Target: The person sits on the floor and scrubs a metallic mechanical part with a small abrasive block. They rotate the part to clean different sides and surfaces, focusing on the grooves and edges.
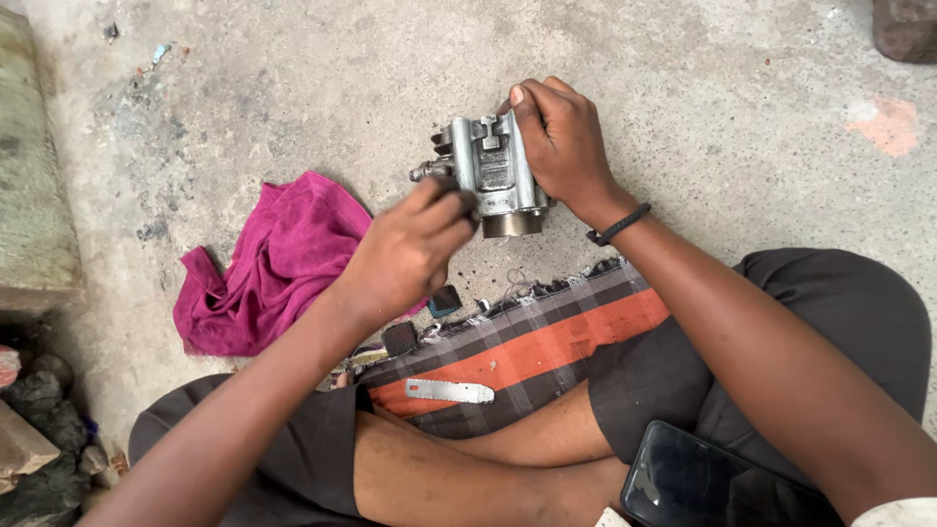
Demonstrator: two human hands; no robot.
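While my right hand [564, 146] clamps the grey cast-metal engine part [491, 171] steady, my left hand [410, 249] pinches its lower edge, fingers closed.

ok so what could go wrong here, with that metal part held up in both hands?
1. The metal part is held in the air over bare concrete; the left hand touches only its edge, so a slip of the right hand could drop it.
2. The blade lies loose on the cloth mat beside the bare legs; it may cut.
3. The phone rests on the lap under the right arm, and might slide off.
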